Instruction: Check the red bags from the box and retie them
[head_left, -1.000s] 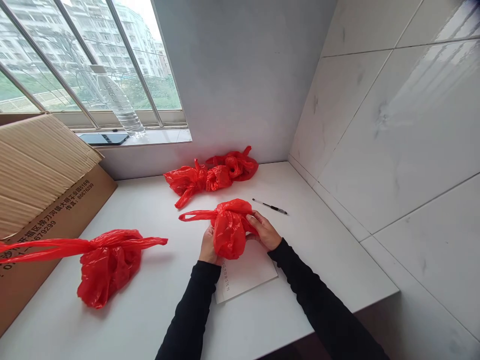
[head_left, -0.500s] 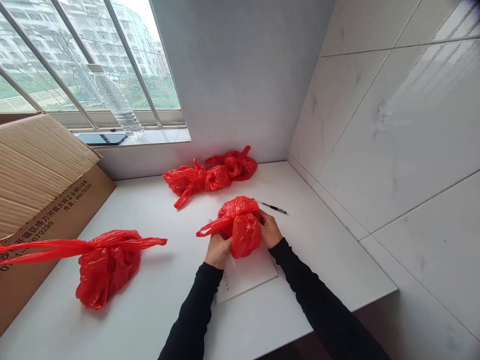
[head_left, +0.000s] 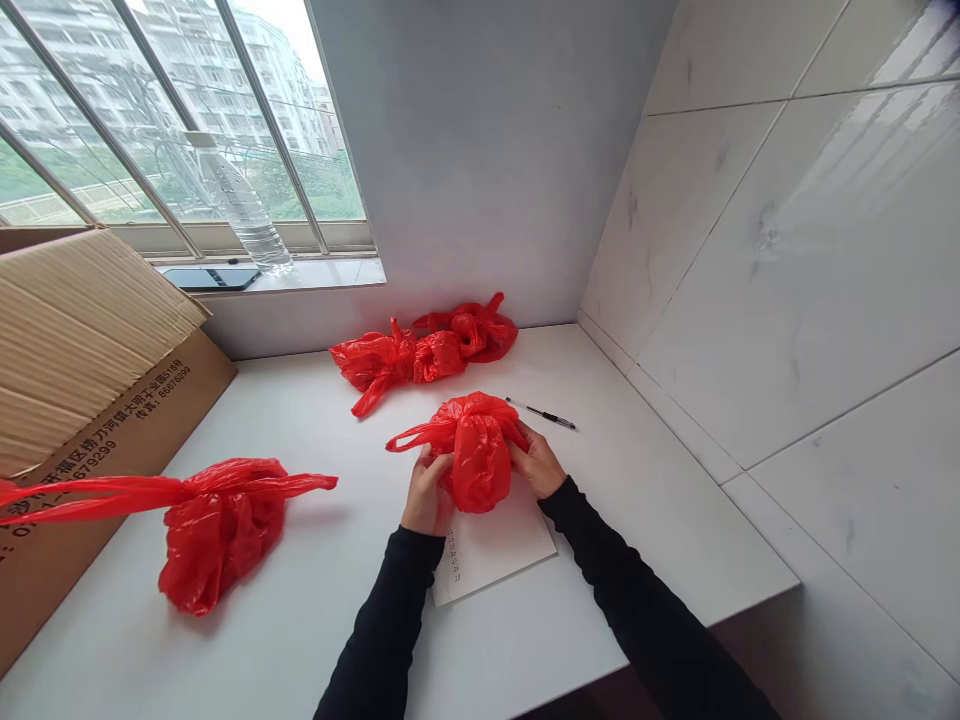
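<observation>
A knotted red plastic bag [head_left: 481, 455], bulging with contents I cannot see, is held between my two hands above a white sheet or pad of paper [head_left: 499, 550]. My left hand [head_left: 429, 490] grips its left side, thumb on top, and a bag handle loop sticks out leftward above that hand. On the opposite side, my right hand [head_left: 538, 460] closes on the bag with fingers partly hidden. Small dark writing runs along the paper's left edge. A black-and-clear pen [head_left: 544, 414] lies just beyond my right hand.
Another tied red bag [head_left: 221, 540] sits at left, its long handles stretching over a cardboard box [head_left: 161, 400]. Several red bags [head_left: 435, 355] lie against the back wall. A water bottle [head_left: 244, 210] and phone [head_left: 210, 279] rest on the windowsill. The white table [head_left: 637, 480] meets a tiled wall at right.
The held bag has turned slightly between my hands, and its handle loop has swung a little left and opened out. My left hand has shifted slightly left. The view has moved a little.
</observation>
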